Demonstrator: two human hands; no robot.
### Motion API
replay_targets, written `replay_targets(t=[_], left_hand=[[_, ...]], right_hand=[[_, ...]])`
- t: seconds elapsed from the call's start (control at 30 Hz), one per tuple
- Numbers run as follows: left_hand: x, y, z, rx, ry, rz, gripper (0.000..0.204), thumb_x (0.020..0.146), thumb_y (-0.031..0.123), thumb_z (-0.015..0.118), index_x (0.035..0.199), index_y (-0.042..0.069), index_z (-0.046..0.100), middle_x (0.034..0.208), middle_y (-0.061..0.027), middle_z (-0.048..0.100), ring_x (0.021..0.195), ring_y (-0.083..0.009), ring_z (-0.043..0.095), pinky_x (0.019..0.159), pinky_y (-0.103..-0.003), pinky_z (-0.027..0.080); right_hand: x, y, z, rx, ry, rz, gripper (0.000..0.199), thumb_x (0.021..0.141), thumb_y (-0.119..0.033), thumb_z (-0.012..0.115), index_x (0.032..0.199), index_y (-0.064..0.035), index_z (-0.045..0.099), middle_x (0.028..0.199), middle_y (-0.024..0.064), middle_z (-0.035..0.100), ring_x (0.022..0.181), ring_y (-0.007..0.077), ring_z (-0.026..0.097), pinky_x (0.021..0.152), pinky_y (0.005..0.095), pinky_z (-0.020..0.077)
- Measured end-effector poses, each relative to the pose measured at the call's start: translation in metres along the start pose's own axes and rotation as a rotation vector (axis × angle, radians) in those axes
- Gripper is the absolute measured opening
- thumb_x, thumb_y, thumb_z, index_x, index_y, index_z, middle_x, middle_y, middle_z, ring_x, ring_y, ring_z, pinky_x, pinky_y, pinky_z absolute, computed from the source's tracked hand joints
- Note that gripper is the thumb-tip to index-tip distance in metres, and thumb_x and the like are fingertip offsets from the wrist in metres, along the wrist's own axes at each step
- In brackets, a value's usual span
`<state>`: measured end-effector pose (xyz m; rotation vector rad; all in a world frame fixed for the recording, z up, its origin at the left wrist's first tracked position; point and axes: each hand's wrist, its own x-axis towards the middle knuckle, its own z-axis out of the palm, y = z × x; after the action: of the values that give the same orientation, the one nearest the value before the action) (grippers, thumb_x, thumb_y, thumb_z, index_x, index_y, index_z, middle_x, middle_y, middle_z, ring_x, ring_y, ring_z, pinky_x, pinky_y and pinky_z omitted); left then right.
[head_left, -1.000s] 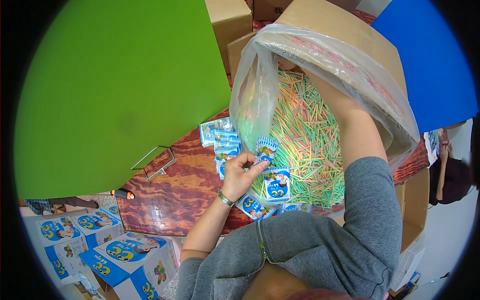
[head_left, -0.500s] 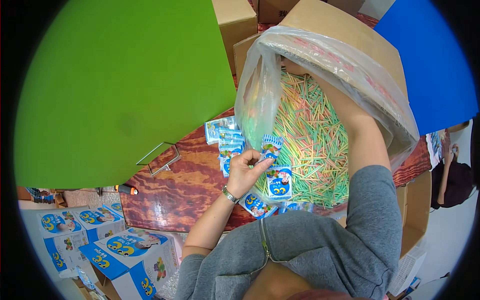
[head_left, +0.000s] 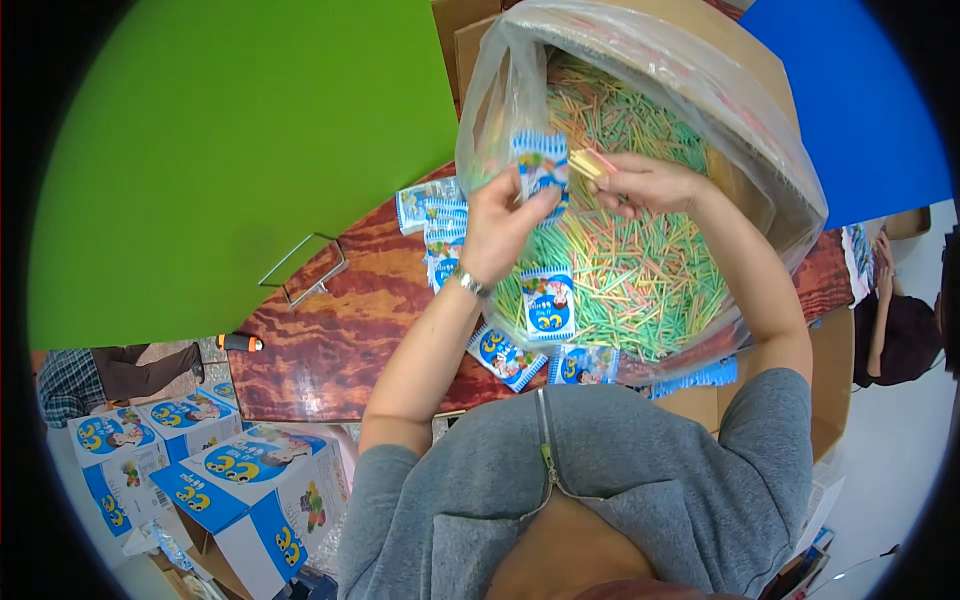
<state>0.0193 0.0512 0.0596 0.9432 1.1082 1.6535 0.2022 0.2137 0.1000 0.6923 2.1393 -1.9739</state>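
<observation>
My left hand holds a small blue and white packet upright over a big clear plastic bag full of thin green, yellow and pink sticks. My right hand pinches a small bunch of sticks right beside the packet's top. The bag lines a cardboard box. Another blue packet lies on the sticks inside the bag.
More blue packets lie on the reddish wood-grain table, some at the left, some near my chest. Blue and white cartons stand at lower left. A person sits at the right edge.
My right hand has come up out of the sticks with a small bunch. My left hand has lifted the packet to meet it over the bag.
</observation>
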Motion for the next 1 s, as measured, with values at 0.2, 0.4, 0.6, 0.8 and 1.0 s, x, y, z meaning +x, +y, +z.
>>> replay_targets(t=[0.2,0.4,0.6,0.8,1.0], left_hand=[[-0.005,-0.024,0.007,-0.002,-0.071,-0.06,0.014,0.089,0.012,0.07,0.096,0.001,0.067,0.089,0.0001,0.068,0.079,-0.0037,0.057,0.069,-0.021,0.047],[-0.033,-0.018,-0.014,0.046,0.063,-0.025,0.014,0.089,0.012,0.07,0.084,0.002,0.062,0.08,0.0031,0.063,0.071,-0.0015,0.051,0.061,-0.02,0.042],[-0.051,-0.024,-0.04,0.032,0.027,-0.063,0.017,0.091,0.009,0.067,0.107,0.003,0.065,0.1,0.0006,0.068,0.087,-0.0045,0.059,0.078,-0.023,0.048],[-0.051,-0.025,-0.035,0.024,0.028,-0.067,0.013,0.091,0.01,0.069,0.099,0.002,0.064,0.094,0.0008,0.067,0.082,-0.0034,0.058,0.073,-0.021,0.047],[-0.054,-0.026,-0.036,0.0,0.034,-0.053,0.013,0.09,0.011,0.07,0.096,0.001,0.064,0.09,0.0006,0.067,0.079,-0.0026,0.056,0.07,-0.02,0.046]], right_hand=[[0.003,0.033,0.029,0.411,-0.153,-0.006,0.022,0.102,-0.033,0.05,0.102,-0.0115,0.051,0.077,-0.0034,0.051,0.064,0.005,0.047,0.053,0.0186,0.0359],[0.01,0.013,-0.027,-0.2,0.285,-0.04,0.042,0.1,-0.049,0.047,0.118,-0.0112,0.053,0.093,-0.0012,0.06,0.083,0.0088,0.055,0.071,0.0249,0.0463],[0.051,0.038,-0.083,-1.059,0.749,0.067,0.057,0.101,-0.045,0.043,0.142,-0.0068,0.04,0.136,0.0168,0.052,0.127,0.0289,0.047,0.104,0.0382,0.0372],[0.07,0.024,-0.08,-1.053,0.686,-0.016,0.055,0.1,-0.045,0.04,0.137,-0.0029,0.043,0.131,0.0227,0.055,0.125,0.0378,0.049,0.107,0.0427,0.0339],[0.086,-0.02,-0.045,-0.896,0.722,0.124,0.048,0.101,-0.037,0.036,0.122,0.0013,0.056,0.112,0.0282,0.063,0.111,0.0396,0.058,0.099,0.045,0.0413]])
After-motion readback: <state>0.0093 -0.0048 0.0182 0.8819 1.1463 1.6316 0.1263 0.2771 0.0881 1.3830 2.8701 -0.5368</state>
